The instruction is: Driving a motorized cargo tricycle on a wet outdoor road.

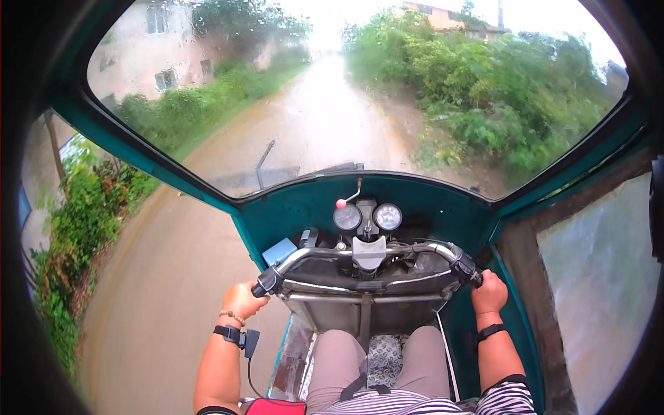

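Note:
My left hand [244, 299] is closed around the left handlebar grip [258, 290], below its black switch housing. On the other side my right hand [489, 292] wraps the right handlebar grip [476, 280]. A chrome handlebar [321, 252] joins them, with a grey plastic cover [369, 251] at its middle. Two round gauges stand ahead of it, a left one [347, 216] and a right one [388, 216]. Left of them a bent metal lever with a pink knob [341, 204] hangs at the lower edge of the windshield [332, 119]. Both wrists wear black straps.
A teal cab frame [197, 184] surrounds me. Through the wet windshield a pale road [327, 104] runs between a building [150, 57] and green bushes [482, 93]. The left side is open to the road. A light-blue box [279, 252] lies left of the handlebar; a cloudy side panel [602, 290] is at right.

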The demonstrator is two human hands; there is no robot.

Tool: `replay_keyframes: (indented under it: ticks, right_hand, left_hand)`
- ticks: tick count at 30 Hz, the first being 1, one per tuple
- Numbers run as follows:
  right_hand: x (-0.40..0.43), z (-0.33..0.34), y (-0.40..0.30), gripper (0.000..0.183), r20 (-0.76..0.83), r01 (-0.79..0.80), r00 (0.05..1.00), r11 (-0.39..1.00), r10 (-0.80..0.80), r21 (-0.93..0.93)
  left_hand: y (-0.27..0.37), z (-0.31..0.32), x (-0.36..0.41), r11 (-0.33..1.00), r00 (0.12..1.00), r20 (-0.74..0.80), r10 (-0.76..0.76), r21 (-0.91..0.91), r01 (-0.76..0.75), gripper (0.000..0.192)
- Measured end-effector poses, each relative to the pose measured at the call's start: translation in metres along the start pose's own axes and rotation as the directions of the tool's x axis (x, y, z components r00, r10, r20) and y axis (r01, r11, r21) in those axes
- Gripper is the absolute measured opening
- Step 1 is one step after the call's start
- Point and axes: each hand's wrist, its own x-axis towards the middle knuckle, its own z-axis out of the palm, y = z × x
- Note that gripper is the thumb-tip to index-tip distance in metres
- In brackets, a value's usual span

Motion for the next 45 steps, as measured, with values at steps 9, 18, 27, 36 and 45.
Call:
replay_keyframes:
  ticks: [9,18,27,36,45]
  right_hand:
    - [0.007,-0.001,-0.001,0.018,-0.012,0.019,1.0,1.0,-0.019,-0.017]
    - [0.009,-0.003,-0.001,0.02,0.025,-0.016,1.0,1.0,0.015,0.006]
    - [0.007,0.003,0.005,0.023,0.005,-0.027,1.0,1.0,0.027,0.0]
    - [0.003,0.001,0.006,0.021,0.009,-0.021,1.0,1.0,0.02,0.023]
    - [-0.001,-0.003,0.005,0.023,0.017,-0.06,0.998,0.997,0.059,0.047]
  left_hand:
    - [-0.007,0.01,0.004,1.0,1.0,-0.028,-0.002,-0.022,0.001,0.032]
    - [-0.001,0.006,-0.001,1.0,0.998,-0.053,-0.026,0.007,0.026,0.024]
    - [-0.006,0.017,0.003,0.999,0.991,-0.128,0.039,0.039,-0.034,0.027]
    - [0.01,0.007,-0.012,0.999,0.993,-0.119,-0.01,0.04,0.015,0.029]
    - [0.015,0.006,-0.01,0.999,0.992,-0.121,-0.023,0.032,0.027,0.029]
